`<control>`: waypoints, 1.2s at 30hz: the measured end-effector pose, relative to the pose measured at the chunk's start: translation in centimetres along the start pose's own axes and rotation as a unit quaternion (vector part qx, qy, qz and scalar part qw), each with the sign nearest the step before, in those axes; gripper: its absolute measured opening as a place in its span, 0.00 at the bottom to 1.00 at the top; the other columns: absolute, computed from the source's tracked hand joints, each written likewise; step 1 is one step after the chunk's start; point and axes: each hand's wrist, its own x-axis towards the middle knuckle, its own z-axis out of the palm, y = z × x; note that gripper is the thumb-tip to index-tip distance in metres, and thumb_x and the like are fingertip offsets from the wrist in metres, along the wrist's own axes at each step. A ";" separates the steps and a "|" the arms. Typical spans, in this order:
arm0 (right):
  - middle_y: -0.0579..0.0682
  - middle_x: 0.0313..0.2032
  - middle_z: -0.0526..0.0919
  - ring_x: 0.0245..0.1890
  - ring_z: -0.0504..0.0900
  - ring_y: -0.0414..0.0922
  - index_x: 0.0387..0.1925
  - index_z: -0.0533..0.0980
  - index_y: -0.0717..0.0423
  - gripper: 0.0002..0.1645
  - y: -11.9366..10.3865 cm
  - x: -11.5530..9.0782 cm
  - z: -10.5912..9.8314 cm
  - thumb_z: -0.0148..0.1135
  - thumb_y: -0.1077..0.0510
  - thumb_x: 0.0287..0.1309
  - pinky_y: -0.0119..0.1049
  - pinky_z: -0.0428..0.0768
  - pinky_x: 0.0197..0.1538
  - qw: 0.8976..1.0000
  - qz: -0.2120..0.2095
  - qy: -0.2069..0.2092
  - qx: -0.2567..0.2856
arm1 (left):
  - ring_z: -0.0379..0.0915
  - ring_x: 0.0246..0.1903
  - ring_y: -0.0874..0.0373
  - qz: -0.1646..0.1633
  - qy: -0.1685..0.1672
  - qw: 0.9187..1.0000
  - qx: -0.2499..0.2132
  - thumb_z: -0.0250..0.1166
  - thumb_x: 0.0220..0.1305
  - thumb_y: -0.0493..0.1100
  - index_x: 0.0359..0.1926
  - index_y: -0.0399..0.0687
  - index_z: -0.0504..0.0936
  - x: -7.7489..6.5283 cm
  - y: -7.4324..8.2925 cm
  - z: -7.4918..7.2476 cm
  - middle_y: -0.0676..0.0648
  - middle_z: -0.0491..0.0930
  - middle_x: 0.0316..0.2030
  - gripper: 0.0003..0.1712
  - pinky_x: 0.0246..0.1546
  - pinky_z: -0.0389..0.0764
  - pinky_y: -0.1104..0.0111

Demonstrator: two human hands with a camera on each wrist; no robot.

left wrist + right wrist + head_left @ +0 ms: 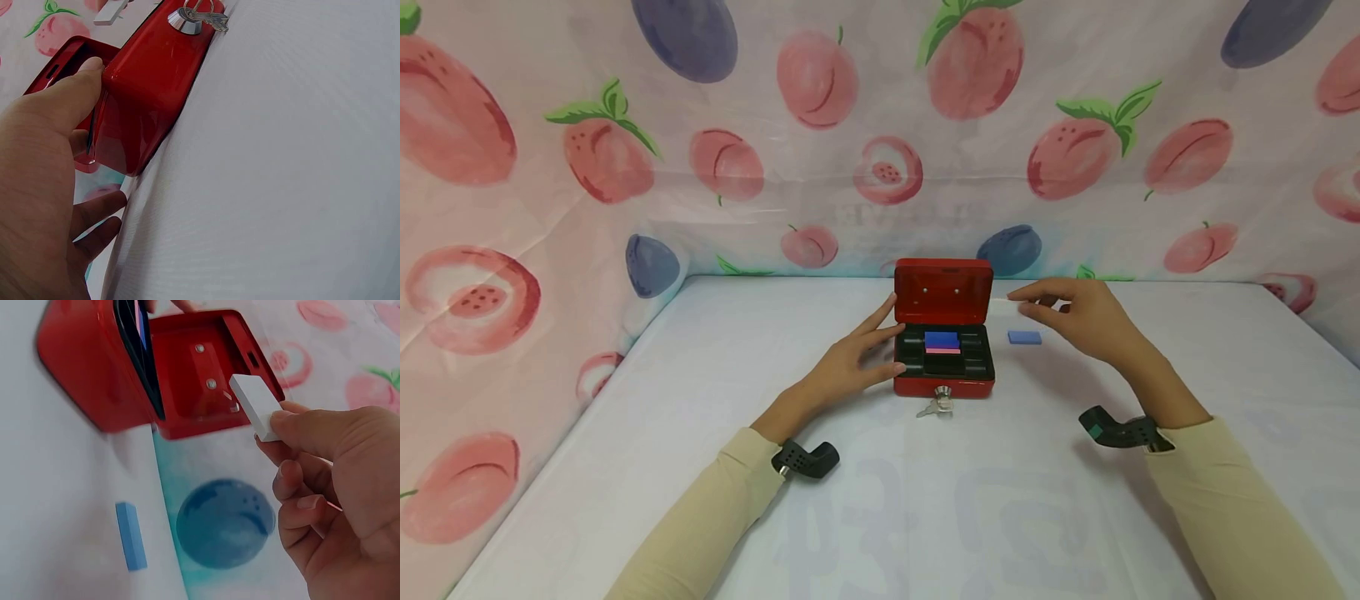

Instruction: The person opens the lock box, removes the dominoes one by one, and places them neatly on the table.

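Note:
A red cash box (943, 387) stands on the table with its lid raised and its black tray (973, 350) showing. Inside the tray lie a blue block (942, 340) and a pink block (942, 351). My left hand (853, 358) rests spread against the box's left side, thumb at the near corner and another finger by the lid (40, 81). In the right wrist view, my right hand (331, 469) pinches a white rectangular block (255, 403) between thumb and finger. That block is held in the air to the right of the lid.
A light blue block (1024, 337) lies on the white table right of the box, below my right hand. Keys (936, 407) hang from the lock at the box's front. A fruit-patterned cloth (820, 200) rises behind the table.

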 end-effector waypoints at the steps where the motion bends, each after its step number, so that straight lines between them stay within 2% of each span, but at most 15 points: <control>1: 0.47 0.36 0.85 0.35 0.76 0.44 0.47 0.83 0.46 0.13 0.2 0.0 -0.1 0.64 0.52 0.61 0.36 0.74 0.29 1.000 0.005 0.003 0.001 | 0.40 0.71 0.67 0.000 0.000 1.000 -0.001 0.65 0.63 0.52 0.69 0.43 0.65 0.0 0.0 0.0 0.63 0.38 0.74 0.37 0.65 0.59 0.57; 7: 0.48 0.39 0.84 0.37 0.74 0.44 0.48 0.83 0.46 0.15 2.1 -0.4 -0.8 0.61 0.49 0.63 0.35 0.73 0.33 0.999 0.030 0.013 0.013 | 0.40 0.71 0.67 0.000 0.001 1.000 -0.004 0.65 0.63 0.51 0.69 0.44 0.65 0.0 -0.1 0.1 0.64 0.38 0.74 0.37 0.65 0.59 0.57; 13: 0.52 0.46 0.83 0.42 0.75 0.45 0.51 0.82 0.50 0.18 3.8 -0.9 -1.1 0.59 0.47 0.64 0.35 0.73 0.38 0.997 0.077 0.001 0.024 | 0.40 0.71 0.67 0.005 0.001 1.000 -0.006 0.65 0.63 0.51 0.69 0.43 0.65 -0.1 0.0 0.1 0.62 0.39 0.74 0.37 0.65 0.58 0.57; 18: 0.54 0.46 0.82 0.42 0.76 0.46 0.51 0.81 0.52 0.21 4.9 -1.3 -1.3 0.59 0.45 0.64 0.32 0.74 0.39 0.994 0.107 -0.003 0.032 | 0.40 0.71 0.67 0.006 0.002 1.000 -0.009 0.65 0.63 0.51 0.68 0.43 0.65 -0.1 0.0 0.1 0.62 0.39 0.74 0.37 0.65 0.59 0.57; 23: 0.55 0.48 0.81 0.43 0.76 0.48 0.52 0.80 0.52 0.24 5.8 -1.7 -1.3 0.57 0.42 0.64 0.36 0.75 0.42 0.990 0.134 -0.007 0.040 | 0.40 0.71 0.67 0.003 0.002 1.000 -0.009 0.65 0.63 0.51 0.69 0.43 0.65 -0.1 0.1 0.1 0.62 0.39 0.74 0.37 0.65 0.59 0.56; 27: 0.57 0.48 0.80 0.42 0.74 0.50 0.54 0.79 0.56 0.26 6.7 -2.0 -1.2 0.55 0.41 0.65 0.37 0.74 0.40 0.986 0.158 -0.020 0.050 | 0.40 0.71 0.67 0.001 0.001 1.000 -0.009 0.65 0.63 0.51 0.69 0.43 0.65 -0.1 0.1 0.1 0.62 0.39 0.74 0.37 0.65 0.58 0.57; 30: 0.58 0.46 0.79 0.41 0.71 0.50 0.54 0.78 0.58 0.27 7.5 -2.2 -1.1 0.53 0.42 0.67 0.34 0.74 0.36 0.984 0.169 -0.028 0.057 | 0.40 0.71 0.67 0.002 0.001 1.000 -0.010 0.65 0.63 0.51 0.68 0.43 0.65 -0.1 0.1 0.0 0.62 0.39 0.74 0.37 0.65 0.59 0.57; 36: 0.59 0.44 0.78 0.40 0.69 0.50 0.54 0.78 0.58 0.27 8.3 -2.4 -0.9 0.52 0.43 0.68 0.31 0.73 0.33 0.983 0.171 -0.032 0.063 | 0.40 0.71 0.66 0.004 0.001 1.000 -0.010 0.65 0.63 0.51 0.69 0.43 0.65 -0.1 0.0 0.0 0.63 0.39 0.74 0.37 0.65 0.58 0.56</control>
